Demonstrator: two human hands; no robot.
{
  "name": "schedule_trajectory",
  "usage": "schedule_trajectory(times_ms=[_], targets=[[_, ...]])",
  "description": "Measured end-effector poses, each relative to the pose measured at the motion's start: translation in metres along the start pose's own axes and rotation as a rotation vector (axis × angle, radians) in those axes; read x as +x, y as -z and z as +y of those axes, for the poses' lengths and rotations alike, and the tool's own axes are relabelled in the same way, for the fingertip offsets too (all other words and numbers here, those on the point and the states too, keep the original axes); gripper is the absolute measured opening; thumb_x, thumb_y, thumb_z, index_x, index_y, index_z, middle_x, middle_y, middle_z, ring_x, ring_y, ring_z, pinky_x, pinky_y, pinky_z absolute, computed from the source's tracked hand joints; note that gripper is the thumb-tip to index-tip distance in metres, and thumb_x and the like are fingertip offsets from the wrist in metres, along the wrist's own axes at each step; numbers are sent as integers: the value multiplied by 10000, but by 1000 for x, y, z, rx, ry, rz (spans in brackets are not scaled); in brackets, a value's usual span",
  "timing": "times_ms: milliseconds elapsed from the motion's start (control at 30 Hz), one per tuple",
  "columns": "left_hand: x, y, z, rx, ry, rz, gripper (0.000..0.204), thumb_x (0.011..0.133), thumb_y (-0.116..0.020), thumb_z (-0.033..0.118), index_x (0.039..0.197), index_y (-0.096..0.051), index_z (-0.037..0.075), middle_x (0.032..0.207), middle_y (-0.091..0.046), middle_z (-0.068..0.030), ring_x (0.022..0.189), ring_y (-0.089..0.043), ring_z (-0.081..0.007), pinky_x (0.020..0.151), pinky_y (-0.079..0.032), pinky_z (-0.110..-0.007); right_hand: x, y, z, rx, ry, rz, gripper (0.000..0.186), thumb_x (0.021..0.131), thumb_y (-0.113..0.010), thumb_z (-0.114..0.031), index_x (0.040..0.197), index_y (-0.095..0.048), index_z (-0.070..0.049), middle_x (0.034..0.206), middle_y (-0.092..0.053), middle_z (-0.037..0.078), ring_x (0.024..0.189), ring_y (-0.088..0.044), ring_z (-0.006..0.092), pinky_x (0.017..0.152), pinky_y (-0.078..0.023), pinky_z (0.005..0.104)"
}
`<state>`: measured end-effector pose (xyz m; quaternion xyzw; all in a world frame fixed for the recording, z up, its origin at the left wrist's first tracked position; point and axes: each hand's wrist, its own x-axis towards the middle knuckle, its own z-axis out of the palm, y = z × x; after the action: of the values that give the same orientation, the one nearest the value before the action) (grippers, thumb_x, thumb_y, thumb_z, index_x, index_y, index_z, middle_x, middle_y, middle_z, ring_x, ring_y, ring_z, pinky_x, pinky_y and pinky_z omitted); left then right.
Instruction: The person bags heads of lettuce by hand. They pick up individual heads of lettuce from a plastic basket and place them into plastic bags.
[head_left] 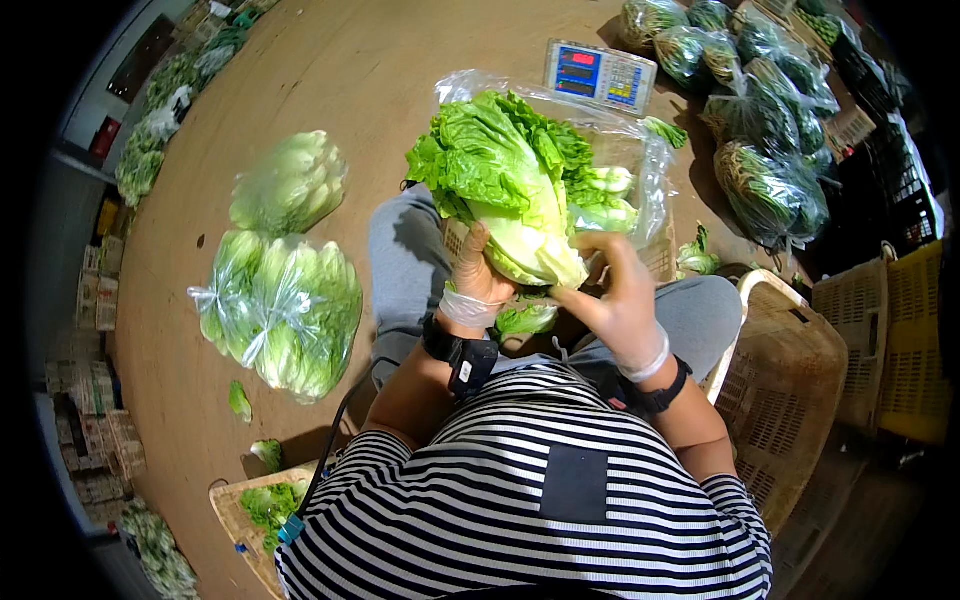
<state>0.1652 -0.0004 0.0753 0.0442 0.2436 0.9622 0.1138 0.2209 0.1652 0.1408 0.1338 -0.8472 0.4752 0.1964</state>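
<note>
Overlapping a clear plastic bag (655, 175) upper-centre, a leafy green lettuce (498, 172) is being gripped by left hand (480, 275) and right hand (625, 300).

Both forearms (412, 392) extend forward.
The gloved left hand (482, 276) has its thumb stretched ahead; the gloved right hand (622, 302), near it, is turned inward, with thumb and forefinger curved and parted.

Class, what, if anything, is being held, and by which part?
A lettuce head, by its pale stem end: left hand gripping, right hand touching.
</note>
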Motion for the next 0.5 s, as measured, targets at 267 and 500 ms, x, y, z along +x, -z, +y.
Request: schedule_trajectory(times_ms=[267, 500], targets=[[0, 8, 30, 56, -231, 37, 740, 766, -695, 416, 1317, -378, 38, 1276, -486, -121, 1167, -479, -288, 1004, -391, -438, 32, -59, 3, -174, 225, 110, 226, 714, -716, -192, 822, -561, -69, 694, -524, 80, 557, -538, 238, 504, -434, 321], [-15, 22, 74, -25, -481, 135, 713, 763, -699, 409, 1309, -391, 70, 1271, -494, -104, 1140, -499, -282, 975, -424, -438, 64, -105, -13, 975, -488, 142, 192, 910, -488, -171, 748, -441, -79, 617, -398, -4, 516, -395, 103, 486, -341, 245]])
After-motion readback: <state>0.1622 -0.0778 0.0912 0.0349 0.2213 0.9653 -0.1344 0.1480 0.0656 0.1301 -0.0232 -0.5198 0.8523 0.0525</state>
